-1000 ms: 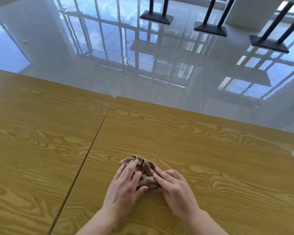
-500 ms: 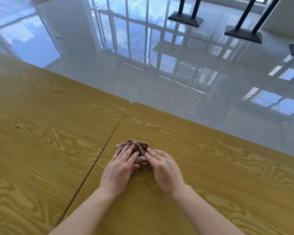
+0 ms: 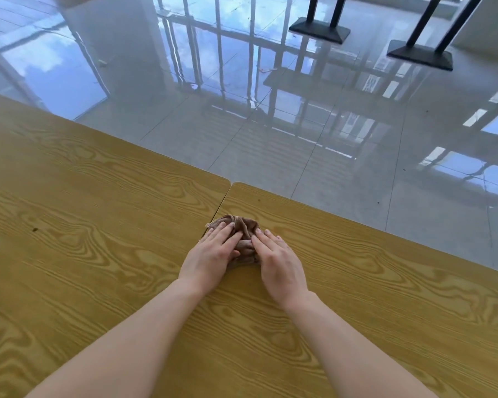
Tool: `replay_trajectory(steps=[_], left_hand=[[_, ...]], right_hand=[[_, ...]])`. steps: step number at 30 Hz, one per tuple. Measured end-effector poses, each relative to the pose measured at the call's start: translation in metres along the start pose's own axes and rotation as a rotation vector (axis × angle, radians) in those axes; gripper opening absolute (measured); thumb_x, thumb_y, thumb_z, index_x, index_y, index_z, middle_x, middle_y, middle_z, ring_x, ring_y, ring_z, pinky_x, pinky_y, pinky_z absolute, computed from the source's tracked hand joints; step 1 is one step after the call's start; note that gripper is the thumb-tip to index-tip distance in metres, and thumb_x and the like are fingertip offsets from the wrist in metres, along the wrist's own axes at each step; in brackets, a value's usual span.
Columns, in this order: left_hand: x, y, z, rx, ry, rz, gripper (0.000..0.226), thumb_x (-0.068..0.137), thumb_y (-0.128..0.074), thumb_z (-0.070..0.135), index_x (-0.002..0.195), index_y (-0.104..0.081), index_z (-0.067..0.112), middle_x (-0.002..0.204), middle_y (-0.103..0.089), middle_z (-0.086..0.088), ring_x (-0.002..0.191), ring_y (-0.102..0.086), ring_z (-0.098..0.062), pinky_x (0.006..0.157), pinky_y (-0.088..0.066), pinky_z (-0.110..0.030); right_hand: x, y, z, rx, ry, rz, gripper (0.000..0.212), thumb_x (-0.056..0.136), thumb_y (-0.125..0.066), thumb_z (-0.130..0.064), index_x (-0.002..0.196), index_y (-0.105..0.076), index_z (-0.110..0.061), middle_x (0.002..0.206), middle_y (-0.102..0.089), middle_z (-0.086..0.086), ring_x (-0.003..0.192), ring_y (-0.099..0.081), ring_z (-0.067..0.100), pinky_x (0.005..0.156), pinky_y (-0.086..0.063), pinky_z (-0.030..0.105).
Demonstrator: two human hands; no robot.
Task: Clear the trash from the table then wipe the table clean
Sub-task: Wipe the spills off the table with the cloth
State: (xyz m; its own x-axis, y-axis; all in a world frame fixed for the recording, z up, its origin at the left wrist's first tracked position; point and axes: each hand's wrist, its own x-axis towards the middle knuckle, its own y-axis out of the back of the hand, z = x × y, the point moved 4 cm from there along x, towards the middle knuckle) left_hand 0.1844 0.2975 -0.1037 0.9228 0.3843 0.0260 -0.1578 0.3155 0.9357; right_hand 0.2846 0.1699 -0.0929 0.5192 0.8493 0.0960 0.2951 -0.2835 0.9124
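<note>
A crumpled brown cloth (image 3: 243, 228) lies on the yellow wood-grain table (image 3: 357, 297), right beside the seam between two tabletops and close to the far edge. My left hand (image 3: 210, 255) presses flat on the cloth's left side, fingers together and stretched forward. On the cloth's right side rests my right hand (image 3: 276, 262), also flat, its fingertips on the fabric. Both forearms reach out across the table. No trash shows on the visible tabletop.
The seam (image 3: 220, 202) between the two tabletops runs just left of the cloth. A small dark speck (image 3: 35, 229) marks the left tabletop. Beyond the far edge lies glossy tiled floor with black table bases (image 3: 319, 31) at the top right.
Both hands have pushed the cloth forward across the table, away from me and toward the seam and far edge. The pale object at the right edge has left the view.
</note>
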Motion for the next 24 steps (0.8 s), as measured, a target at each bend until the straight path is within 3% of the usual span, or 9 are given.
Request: replay_trajectory(steps=[12, 18, 21, 24], left_hand=[[0.040, -0.005, -0.009, 0.034, 0.008, -0.085, 0.049, 0.106, -0.035, 0.028, 0.154, -0.028, 0.022, 0.164, -0.018, -0.003, 0.152, -0.008, -0.019, 0.123, -0.010, -0.035], [0.098, -0.013, 0.008, 0.046, -0.102, -0.109, 0.049, 0.107, -0.027, 0.027, 0.156, -0.021, 0.024, 0.166, -0.008, 0.003, 0.152, 0.003, -0.013, 0.123, -0.002, -0.035], [0.116, -0.013, 0.004, 0.039, -0.109, -0.136, 0.051, 0.107, -0.024, 0.025, 0.157, -0.016, 0.027, 0.166, -0.007, 0.007, 0.151, 0.004, -0.009, 0.123, -0.003, -0.034], [0.114, -0.011, 0.002, 0.000, -0.082, -0.133, 0.051, 0.106, -0.026, 0.024, 0.156, -0.019, 0.027, 0.165, -0.010, 0.007, 0.151, 0.000, -0.010, 0.123, -0.005, -0.034]], right_hand=[[0.020, 0.001, 0.006, -0.008, -0.103, 0.011, 0.049, 0.101, -0.037, -0.002, 0.149, -0.040, -0.012, 0.155, -0.038, 0.005, 0.147, -0.029, 0.020, 0.123, -0.015, 0.033], [0.039, 0.006, 0.034, -0.071, -0.286, 0.111, 0.055, 0.100, -0.033, 0.000, 0.154, -0.027, -0.012, 0.160, -0.027, 0.008, 0.148, -0.025, 0.022, 0.123, -0.013, 0.036], [0.062, 0.003, 0.036, -0.078, -0.282, 0.053, 0.060, 0.102, -0.029, -0.007, 0.157, -0.015, -0.025, 0.164, -0.015, 0.000, 0.151, -0.014, 0.026, 0.123, -0.010, 0.041], [0.074, 0.000, 0.036, -0.071, -0.283, -0.035, 0.057, 0.102, -0.027, -0.010, 0.156, -0.021, -0.026, 0.164, -0.016, -0.002, 0.152, -0.007, 0.026, 0.124, -0.005, 0.041]])
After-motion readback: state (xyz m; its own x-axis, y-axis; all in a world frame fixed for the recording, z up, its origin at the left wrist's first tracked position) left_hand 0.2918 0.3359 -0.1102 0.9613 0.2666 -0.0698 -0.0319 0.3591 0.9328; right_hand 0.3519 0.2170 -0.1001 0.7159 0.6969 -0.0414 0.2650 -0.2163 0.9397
